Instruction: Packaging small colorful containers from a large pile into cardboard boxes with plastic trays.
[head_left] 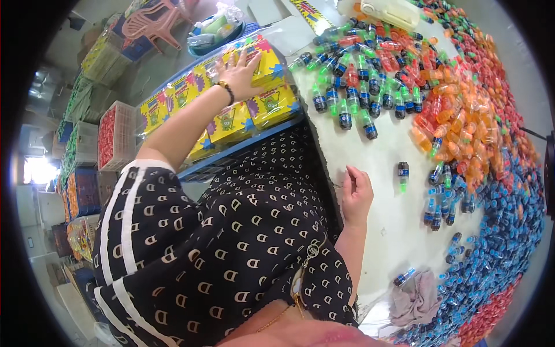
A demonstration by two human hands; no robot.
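Note:
My left hand (238,74) lies with spread fingers on top of yellow cartoon-printed boxes (222,121), which stand in rows under clear plastic in a blue crate (217,149). A dark beaded band circles that wrist. Over the near edge of the white table (370,243), my right hand (355,194) is raised with its fingers loosely extended, and nothing shows in it. To its right lies a single small dark bottle (403,175) with a green cap. Farther off, many dark green-capped bottles (363,95) are grouped on the tabletop.
Heaps of orange bottles (462,121) and blue bottles (491,248) cover the table's right side. A crumpled cloth (415,298) lies near the front. A pale plastic jug (390,13) rests at the back. On the left stand a pink chair (153,26) and a white crate (115,133) of red items.

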